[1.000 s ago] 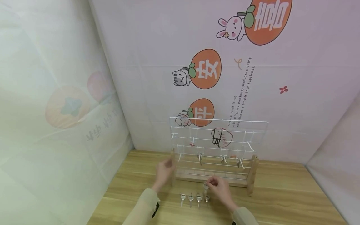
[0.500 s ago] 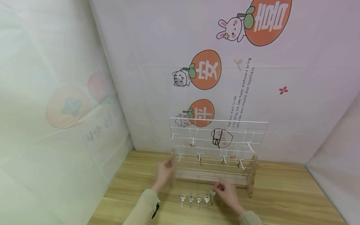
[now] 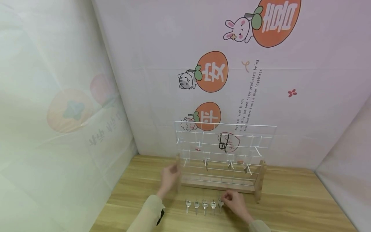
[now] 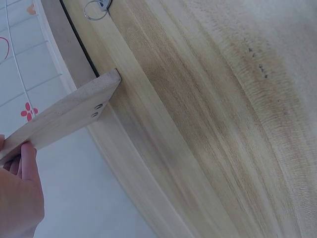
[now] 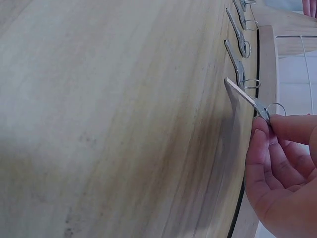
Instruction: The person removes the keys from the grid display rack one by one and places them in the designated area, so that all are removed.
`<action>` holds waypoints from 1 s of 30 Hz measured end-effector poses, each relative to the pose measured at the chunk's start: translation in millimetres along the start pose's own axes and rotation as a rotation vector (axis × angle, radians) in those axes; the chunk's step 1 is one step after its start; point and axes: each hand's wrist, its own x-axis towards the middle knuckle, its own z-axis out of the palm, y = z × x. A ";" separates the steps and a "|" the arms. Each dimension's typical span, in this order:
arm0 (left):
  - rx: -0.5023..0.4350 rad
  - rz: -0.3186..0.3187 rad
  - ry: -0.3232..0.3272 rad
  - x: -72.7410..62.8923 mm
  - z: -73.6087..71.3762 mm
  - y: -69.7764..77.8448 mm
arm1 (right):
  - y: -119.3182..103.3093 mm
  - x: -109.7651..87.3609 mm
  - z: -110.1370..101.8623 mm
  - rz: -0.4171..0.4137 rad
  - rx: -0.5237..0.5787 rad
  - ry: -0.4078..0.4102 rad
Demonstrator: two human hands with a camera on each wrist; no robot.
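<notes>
Tabletop (image 3: 301,199): right hand (image 3: 235,202) pinches key (image 5: 257,105).

Sleeved forearms (image 3: 146,212) extended forward and well apart, the left hand (image 3: 169,178) grips while the right hand (image 3: 235,202) pinches at its fingertips (image 5: 261,129), other fingers (image 5: 283,166) curled inward.

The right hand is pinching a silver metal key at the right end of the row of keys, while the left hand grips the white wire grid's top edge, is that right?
Not quite: the left hand grips the flat, pale wooden side post, as the left wrist view shows. The right hand does pinch that silver metal key at the right end.
</notes>
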 end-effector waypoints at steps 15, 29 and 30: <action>0.005 -0.015 0.012 1.9 1.6 -5.8 | 10.3 0.8 4.6 -0.053 -0.042 0.002; -0.002 0.004 -0.024 0.2 -1.9 -0.4 | 11.3 0.3 5.9 -0.072 -0.102 -0.025; 0.000 0.009 -0.023 0.2 -1.8 -0.6 | 11.6 0.3 6.1 -0.071 -0.105 -0.025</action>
